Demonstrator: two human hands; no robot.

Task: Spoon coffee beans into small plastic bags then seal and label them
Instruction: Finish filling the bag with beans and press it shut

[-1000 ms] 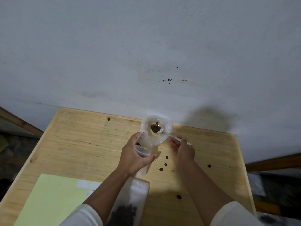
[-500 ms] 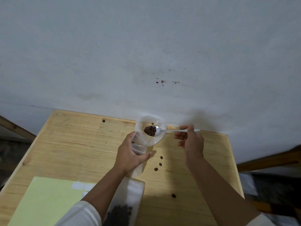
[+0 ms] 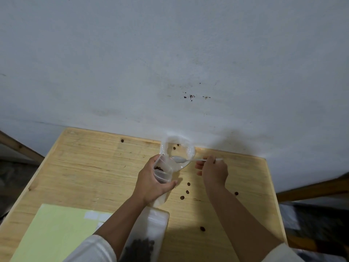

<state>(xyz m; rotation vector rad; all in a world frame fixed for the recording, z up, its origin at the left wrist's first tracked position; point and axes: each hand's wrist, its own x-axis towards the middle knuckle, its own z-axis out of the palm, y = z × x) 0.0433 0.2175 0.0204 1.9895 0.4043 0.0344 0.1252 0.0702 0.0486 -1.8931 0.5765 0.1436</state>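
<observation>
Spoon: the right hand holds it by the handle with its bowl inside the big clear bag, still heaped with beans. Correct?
Not quite. In the head view the spoon, held by the right hand, reaches into the big clear bag, but its bowl looks empty.

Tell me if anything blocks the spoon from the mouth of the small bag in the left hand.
Nothing visible does. The spoon, held by the right hand, lies beside the small bag, whose open mouth the left hand holds clear.
</observation>
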